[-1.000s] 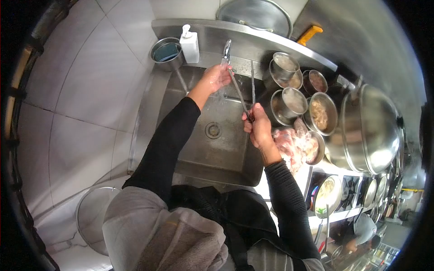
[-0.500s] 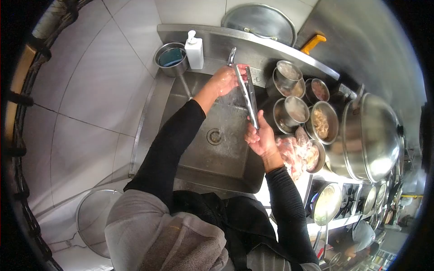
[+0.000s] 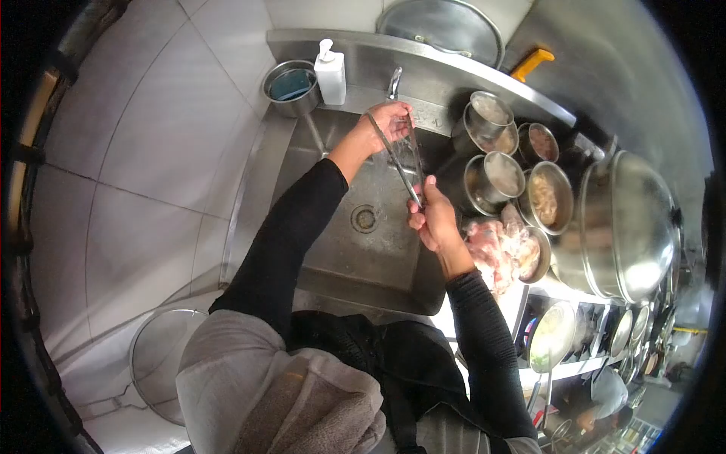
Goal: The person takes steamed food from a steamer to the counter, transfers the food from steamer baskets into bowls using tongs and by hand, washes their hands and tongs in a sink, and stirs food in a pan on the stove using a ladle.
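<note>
Over the steel sink (image 3: 348, 272), I hold a pair of long metal tongs (image 3: 395, 160). My right hand (image 3: 439, 219) grips the tongs at their near, joined end, thumb on top. My left hand (image 3: 387, 127) is at the far end, between the two spread arms. Its bent fingers press on the right arm, while the left arm crosses over the wrist. Water from the faucet (image 3: 395, 83) runs down past the left hand toward the drain (image 3: 364, 219).
A soap pump bottle (image 3: 330, 78) and a pot with a blue-green sponge (image 3: 291, 87) stand behind the sink. To the right are several steel containers (image 3: 548, 198), raw meat in plastic (image 3: 495, 253), a big domed lid (image 3: 631, 227) and a pan (image 3: 552, 337). A yellow-handled tool (image 3: 532, 65) leans behind.
The arms of the tongs have spread wider, with the left one swinging across my left wrist. My right hand has moved slightly right. The whole view has shifted a little.
</note>
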`<state>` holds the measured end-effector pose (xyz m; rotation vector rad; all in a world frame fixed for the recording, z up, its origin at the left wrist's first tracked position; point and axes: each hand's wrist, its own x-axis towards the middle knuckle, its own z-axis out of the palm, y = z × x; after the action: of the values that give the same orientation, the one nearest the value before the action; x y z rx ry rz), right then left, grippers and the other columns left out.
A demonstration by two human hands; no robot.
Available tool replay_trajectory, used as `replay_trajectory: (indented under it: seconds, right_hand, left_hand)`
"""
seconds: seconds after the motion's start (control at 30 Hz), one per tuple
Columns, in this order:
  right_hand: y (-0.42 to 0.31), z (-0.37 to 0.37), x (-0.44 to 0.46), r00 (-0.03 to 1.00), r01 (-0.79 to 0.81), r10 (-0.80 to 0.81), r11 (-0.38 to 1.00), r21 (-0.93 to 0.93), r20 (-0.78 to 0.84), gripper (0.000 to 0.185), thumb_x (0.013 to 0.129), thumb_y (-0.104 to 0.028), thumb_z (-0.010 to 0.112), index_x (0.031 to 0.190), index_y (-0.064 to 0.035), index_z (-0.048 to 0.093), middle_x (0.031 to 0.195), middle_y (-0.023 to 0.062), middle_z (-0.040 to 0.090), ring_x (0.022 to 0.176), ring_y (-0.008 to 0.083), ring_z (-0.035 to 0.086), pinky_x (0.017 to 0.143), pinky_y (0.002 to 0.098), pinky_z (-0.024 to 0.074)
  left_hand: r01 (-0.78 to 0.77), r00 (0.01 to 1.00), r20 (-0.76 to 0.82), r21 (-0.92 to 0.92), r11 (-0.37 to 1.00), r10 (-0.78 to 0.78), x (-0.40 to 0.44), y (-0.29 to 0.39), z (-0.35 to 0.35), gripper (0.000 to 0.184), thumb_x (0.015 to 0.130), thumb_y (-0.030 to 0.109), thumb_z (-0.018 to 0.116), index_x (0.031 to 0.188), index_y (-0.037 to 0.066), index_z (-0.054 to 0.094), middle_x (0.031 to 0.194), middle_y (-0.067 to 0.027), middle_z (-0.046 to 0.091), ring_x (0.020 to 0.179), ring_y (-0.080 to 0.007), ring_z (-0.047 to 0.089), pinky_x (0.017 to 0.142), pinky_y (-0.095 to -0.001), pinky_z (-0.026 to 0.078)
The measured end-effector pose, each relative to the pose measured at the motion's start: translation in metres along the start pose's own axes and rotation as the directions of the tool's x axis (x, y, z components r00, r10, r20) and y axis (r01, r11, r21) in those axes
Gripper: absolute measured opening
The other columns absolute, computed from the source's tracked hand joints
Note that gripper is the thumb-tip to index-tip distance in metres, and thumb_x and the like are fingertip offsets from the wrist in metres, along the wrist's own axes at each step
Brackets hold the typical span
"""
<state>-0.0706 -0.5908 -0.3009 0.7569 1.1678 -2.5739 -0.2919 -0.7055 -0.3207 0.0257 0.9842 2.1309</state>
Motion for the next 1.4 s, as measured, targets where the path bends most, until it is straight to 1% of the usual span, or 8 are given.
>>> replay_trajectory:
  seconds: [0.23, 0.4, 0.6, 0.67, 0.83, 0.93, 1.1, 1.4]
  right_hand:
    - [0.007, 0.004, 0.009, 0.999, -0.037, 0.037, 0.998, 0.058, 0.002, 0.044, 0.105, -0.048, 0.042, 0.105, -0.0048, 0.049, 0.069, 0.0058, 0.051, 0.046, 0.0108, 0.037, 0.044, 0.0237, 0.0332]
    - [0.006, 0.015, 0.005, 0.991, -0.035, 0.015, 0.988, -0.147, -0.134, 0.044, 0.105, -0.047, 0.044, 0.114, -0.0047, 0.050, 0.074, 0.0048, 0.054, 0.052, 0.0111, 0.046, 0.048, 0.0247, 0.0409]
    - [0.027, -0.003, 0.028, 0.696, 0.603, -0.682, 0.385, -0.699, 0.225, 0.036, 0.103, -0.045, 0.050, 0.112, -0.0102, 0.053, 0.084, 0.0004, 0.053, 0.058, 0.0075, 0.047, 0.050, 0.0221, 0.0392]
    - [0.009, -0.004, 0.009, 0.978, 0.204, -0.205, 0.913, -0.353, 0.035, 0.041, 0.104, -0.047, 0.048, 0.124, -0.0111, 0.052, 0.081, -0.0020, 0.051, 0.057, 0.0067, 0.042, 0.049, 0.0219, 0.0360]
    - [0.000, -0.002, 0.003, 0.989, 0.145, -0.142, 0.980, -0.137, 0.031, 0.035, 0.104, -0.046, 0.047, 0.115, -0.0132, 0.052, 0.080, -0.0025, 0.050, 0.055, 0.0067, 0.036, 0.048, 0.0218, 0.0305]
    - [0.008, -0.005, 0.009, 0.986, 0.164, -0.159, 0.968, -0.192, 0.042, 0.033, 0.104, -0.046, 0.046, 0.110, -0.0146, 0.051, 0.080, -0.0029, 0.049, 0.054, 0.0066, 0.036, 0.048, 0.0210, 0.0294]
    - [0.012, -0.004, 0.008, 0.967, 0.256, -0.240, 0.884, -0.391, 0.090, 0.033, 0.104, -0.048, 0.045, 0.105, -0.0158, 0.052, 0.079, -0.0040, 0.049, 0.056, 0.0050, 0.036, 0.050, 0.0203, 0.0296]
    - [0.006, -0.015, -0.005, 0.977, 0.210, -0.208, 0.913, -0.351, 0.041, 0.037, 0.105, -0.048, 0.043, 0.100, -0.0138, 0.054, 0.077, -0.0044, 0.051, 0.055, 0.0056, 0.037, 0.051, 0.0219, 0.0318]
  left_hand:
    - [-0.208, 0.961, 0.210, 0.124, 0.970, 0.179, 0.006, -0.021, -0.023, 0.037, 0.083, -0.001, 0.066, 0.118, 0.005, 0.054, 0.098, -0.0061, 0.062, 0.089, -0.0189, 0.062, 0.079, -0.0321, 0.051]
    - [-0.194, 0.969, -0.064, 0.394, 0.898, 0.237, 0.000, -0.014, -0.024, 0.024, 0.090, 0.004, 0.063, 0.113, 0.002, 0.060, 0.092, -0.0077, 0.064, 0.081, -0.0181, 0.065, 0.072, -0.0331, 0.055]
    - [-0.145, 0.960, -0.135, 0.509, 0.849, 0.245, -0.005, -0.008, -0.025, 0.021, 0.095, 0.016, 0.061, 0.108, -0.001, 0.065, 0.090, -0.0127, 0.068, 0.076, -0.0232, 0.069, 0.066, -0.0342, 0.058]
    - [-0.143, 0.967, -0.136, 0.406, 0.903, 0.214, -0.005, -0.005, -0.028, 0.023, 0.097, 0.017, 0.059, 0.110, -0.001, 0.064, 0.092, -0.0137, 0.068, 0.078, -0.0238, 0.069, 0.067, -0.0343, 0.058]
    - [-0.078, 0.997, -0.001, 0.144, 0.986, 0.079, -0.028, -0.001, -0.014, 0.024, 0.095, 0.013, 0.061, 0.114, -0.002, 0.061, 0.094, -0.0147, 0.066, 0.084, -0.0241, 0.069, 0.072, -0.0350, 0.059]
    - [-0.187, 0.982, 0.115, 0.507, 0.841, 0.150, -0.033, -0.005, -0.009, 0.029, 0.089, 0.005, 0.065, 0.116, -0.001, 0.059, 0.095, -0.0132, 0.066, 0.088, -0.0232, 0.068, 0.076, -0.0346, 0.059]
    - [0.066, 0.978, -0.197, 0.605, 0.794, 0.069, -0.015, 0.005, -0.011, 0.029, 0.087, 0.004, 0.062, 0.115, -0.004, 0.059, 0.093, -0.0136, 0.068, 0.082, -0.0228, 0.070, 0.069, -0.0351, 0.060]
    - [0.028, 0.910, -0.357, 0.560, 0.828, 0.211, -0.008, 0.020, -0.028, 0.037, 0.101, 0.031, 0.052, 0.112, -0.003, 0.060, 0.095, -0.0163, 0.069, 0.079, -0.0265, 0.071, 0.067, -0.0367, 0.062]
